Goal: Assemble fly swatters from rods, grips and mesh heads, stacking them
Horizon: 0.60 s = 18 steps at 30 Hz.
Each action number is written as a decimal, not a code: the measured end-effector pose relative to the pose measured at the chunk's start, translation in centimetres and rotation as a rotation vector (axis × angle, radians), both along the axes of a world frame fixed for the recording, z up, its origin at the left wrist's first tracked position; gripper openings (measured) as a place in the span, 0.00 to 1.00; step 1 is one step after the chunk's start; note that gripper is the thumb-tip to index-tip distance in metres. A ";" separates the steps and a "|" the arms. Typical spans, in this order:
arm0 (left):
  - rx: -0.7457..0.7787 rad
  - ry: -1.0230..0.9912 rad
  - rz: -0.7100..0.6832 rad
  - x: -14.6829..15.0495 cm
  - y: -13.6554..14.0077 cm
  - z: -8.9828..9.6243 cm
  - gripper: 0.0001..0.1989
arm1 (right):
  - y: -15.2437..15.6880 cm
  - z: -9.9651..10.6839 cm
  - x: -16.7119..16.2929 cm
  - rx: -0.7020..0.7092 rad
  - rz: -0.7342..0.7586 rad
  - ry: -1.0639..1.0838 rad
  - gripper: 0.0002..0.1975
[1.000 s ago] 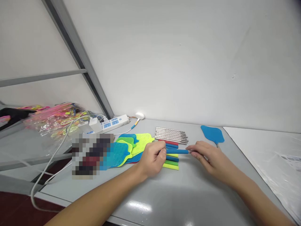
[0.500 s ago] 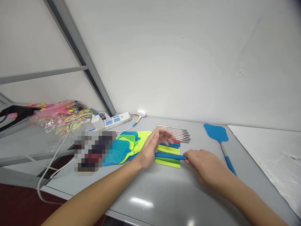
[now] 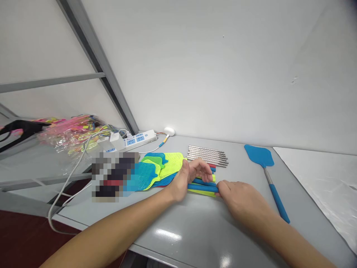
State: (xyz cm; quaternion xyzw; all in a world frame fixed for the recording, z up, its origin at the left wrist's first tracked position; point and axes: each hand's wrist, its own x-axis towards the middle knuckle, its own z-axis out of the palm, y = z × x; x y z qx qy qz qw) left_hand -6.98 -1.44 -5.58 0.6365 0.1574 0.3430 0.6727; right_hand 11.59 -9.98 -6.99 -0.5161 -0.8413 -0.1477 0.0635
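A blue tube handle [image 3: 202,187] lies nearly level over the row of coloured tubes, its right end pinched in my right hand [image 3: 237,195]. My left hand [image 3: 188,180] arches over the left part of the row, its fingers curved and apart with nothing seen in them. Under and beside it, yellow [image 3: 209,193], blue and red tubes show in part; the left hand hides the rest. Behind the row lie several thin metal rods [image 3: 208,154]. Left of my left hand, mesh fly swatter heads [image 3: 173,162] in yellow, blue and green overlap in a pile.
A blue fly swatter [image 3: 259,155] with a metal shaft and blue handle lies to the right. White sheeting [image 3: 315,175] covers the table's right side. A power strip [image 3: 141,138] with white cables stands at the back left, near bagged colourful items [image 3: 80,130]. A blurred-out patch sits in front.
My left hand has come lower and nearer the front, covering more of the tube row. The right hand keeps its pinch on the blue tube handle. The view has shifted slightly.
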 end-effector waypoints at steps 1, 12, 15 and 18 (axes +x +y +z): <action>0.004 0.003 -0.005 0.0 -0.2 0.0 0.42 | 0.0 -0.1 0.0 0.039 0.016 -0.003 0.09; 0.068 -0.035 -0.017 -0.4 -0.9 0.5 0.42 | -0.3 -0.6 -1.2 0.158 0.081 0.075 0.12; 0.100 -0.033 -0.026 -0.5 -0.7 0.4 0.42 | -0.4 -0.6 -1.3 0.131 0.085 0.089 0.10; 0.171 0.019 -0.026 -0.5 -0.7 0.4 0.42 | -0.1 -0.2 -0.9 0.143 0.093 0.097 0.10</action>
